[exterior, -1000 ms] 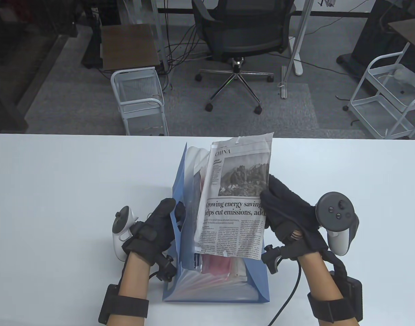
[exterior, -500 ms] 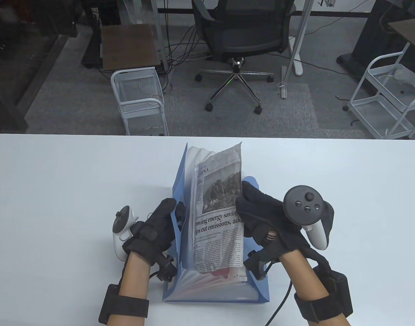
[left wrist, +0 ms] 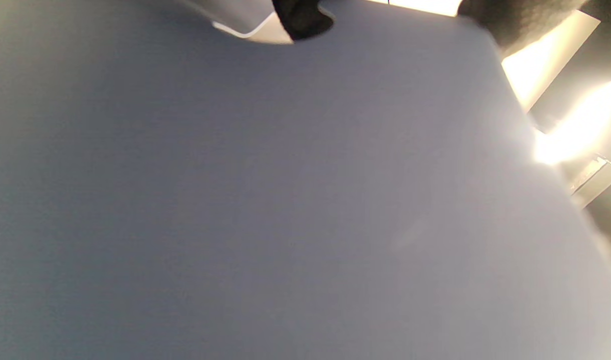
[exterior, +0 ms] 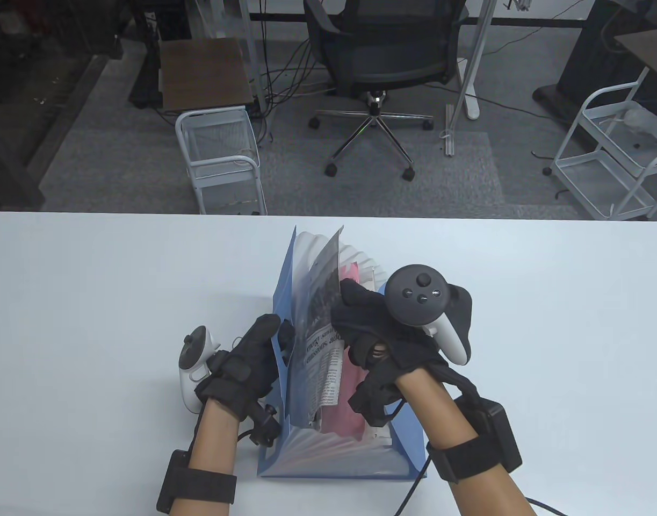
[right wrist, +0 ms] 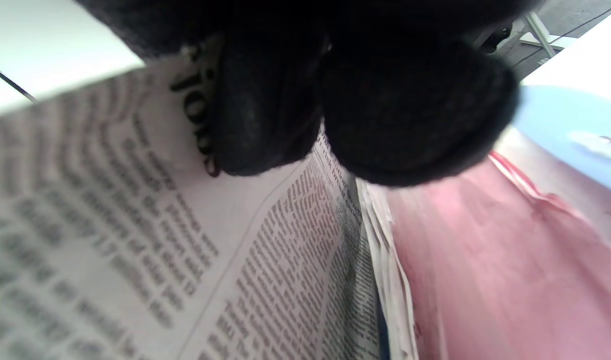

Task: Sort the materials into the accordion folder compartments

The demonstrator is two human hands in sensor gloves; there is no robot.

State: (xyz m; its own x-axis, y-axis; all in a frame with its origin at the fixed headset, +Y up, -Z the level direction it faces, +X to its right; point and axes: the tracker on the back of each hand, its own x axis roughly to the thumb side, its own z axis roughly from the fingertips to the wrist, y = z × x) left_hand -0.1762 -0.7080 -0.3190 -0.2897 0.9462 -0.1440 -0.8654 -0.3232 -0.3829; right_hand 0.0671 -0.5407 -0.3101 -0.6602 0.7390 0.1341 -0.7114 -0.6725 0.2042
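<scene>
A blue accordion folder (exterior: 285, 290) stands open on the white table (exterior: 92, 301), its pleats fanned toward me. My left hand (exterior: 261, 344) grips the folder's left wall, thumb inside. My right hand (exterior: 355, 317) holds a folded newspaper (exterior: 323, 355) by its right edge; the paper stands nearly on edge in a compartment near the left wall. A pink sheet (exterior: 341, 414) sits in a compartment to its right. In the right wrist view my fingers (right wrist: 265, 110) press on the newspaper (right wrist: 135, 240), beside the pink sheet (right wrist: 490, 280). The left wrist view shows only the folder wall (left wrist: 285, 200) close up.
Beyond the table's far edge stand an office chair (exterior: 384, 59), a white wire cart (exterior: 221, 156) at the left and another cart (exterior: 613, 150) at the right. Cables trail from my right wrist over the table's front edge.
My right hand moved left and turned the newspaper from facing up to nearly on edge, lowering it into the folder. The pink sheet is now uncovered. My left hand has not moved.
</scene>
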